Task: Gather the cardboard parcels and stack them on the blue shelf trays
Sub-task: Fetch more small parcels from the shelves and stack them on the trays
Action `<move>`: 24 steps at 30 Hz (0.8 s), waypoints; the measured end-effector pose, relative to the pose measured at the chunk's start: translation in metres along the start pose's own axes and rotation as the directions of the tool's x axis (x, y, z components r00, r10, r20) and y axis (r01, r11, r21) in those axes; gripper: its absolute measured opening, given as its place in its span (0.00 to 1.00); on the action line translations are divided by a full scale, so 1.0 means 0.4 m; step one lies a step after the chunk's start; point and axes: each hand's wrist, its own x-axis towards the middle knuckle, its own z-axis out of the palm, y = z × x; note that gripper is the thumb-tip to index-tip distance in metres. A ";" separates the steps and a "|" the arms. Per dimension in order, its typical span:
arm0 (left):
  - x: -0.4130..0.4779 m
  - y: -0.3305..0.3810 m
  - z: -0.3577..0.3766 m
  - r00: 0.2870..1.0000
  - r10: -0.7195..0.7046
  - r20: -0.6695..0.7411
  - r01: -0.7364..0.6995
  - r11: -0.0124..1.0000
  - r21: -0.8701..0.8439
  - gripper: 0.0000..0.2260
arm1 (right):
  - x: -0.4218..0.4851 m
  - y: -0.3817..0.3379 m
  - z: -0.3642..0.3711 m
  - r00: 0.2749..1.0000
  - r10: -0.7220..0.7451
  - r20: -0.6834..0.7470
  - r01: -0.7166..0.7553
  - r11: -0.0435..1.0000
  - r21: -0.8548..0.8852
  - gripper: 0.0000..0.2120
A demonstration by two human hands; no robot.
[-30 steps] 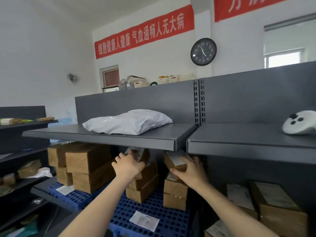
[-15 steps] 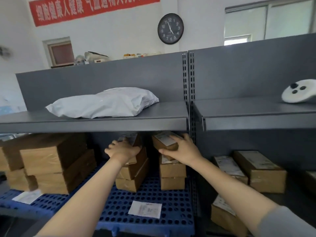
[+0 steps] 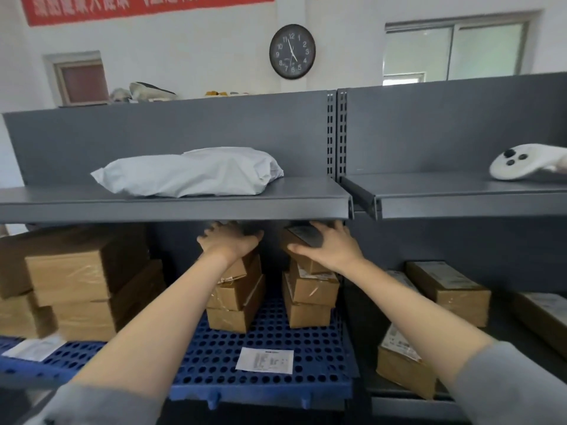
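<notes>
Both arms reach in under the grey upper shelf [image 3: 184,205]; the left hand [image 3: 230,242] sits on the left parcel [image 3: 238,268], the top box of a small stack [image 3: 236,302] of cardboard parcels. Its fingers [image 3: 211,233] are curled down over the far edge, close together; the shelf lip hides their tips.

The right hand [image 3: 333,248] grips the right parcel [image 3: 302,236], the top box of a second small stack [image 3: 310,297] just beside the first. The thumb lies along the near face and is spread away from the other fingers, which wrap over the label on top; this parcel is tilted, with its near edge lifted off the box beneath.

Both stacks stand on the blue shelf tray [image 3: 276,342], a perforated blue panel; a paper slip [image 3: 265,359] lies flat on it near the front. Larger cardboard boxes [image 3: 76,277] are piled at the tray's left end; more parcels [image 3: 448,289] lie on the neighbouring bay to the right.

On the upper shelf rests a white plastic mailer bag [image 3: 190,173]; well apart on the right section lies a white controller [image 3: 515,162]. A round clock [image 3: 292,51] hangs on the wall behind.
</notes>
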 end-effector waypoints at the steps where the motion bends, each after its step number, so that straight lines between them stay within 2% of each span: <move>1: -0.001 -0.001 -0.001 1.000 0.006 0.002 -0.006 1.000 -0.005 0.38 | -0.003 -0.004 -0.002 1.000 0.000 -0.003 0.000 1.000 -0.002 0.42; 13: -0.063 -0.044 -0.026 0.998 0.062 -0.009 -0.062 0.997 -0.038 0.35 | -0.075 -0.053 0.000 0.999 -0.024 -0.048 0.021 0.999 -0.050 0.41; 19: -0.114 -0.117 -0.027 0.993 0.081 -0.086 -0.090 0.990 -0.107 0.32 | -0.138 -0.119 0.039 0.986 -0.111 -0.125 0.112 0.994 0.000 0.35; 22: -0.147 -0.158 -0.012 0.988 0.071 -0.135 -0.089 0.987 -0.137 0.29 | -0.178 -0.152 0.078 0.988 -0.134 -0.078 0.135 0.991 0.008 0.34; 24: -0.176 -0.183 -0.001 0.991 0.050 -0.121 -0.067 0.988 -0.143 0.28 | -0.205 -0.169 0.103 0.984 -0.175 -0.026 0.175 0.984 -0.023 0.34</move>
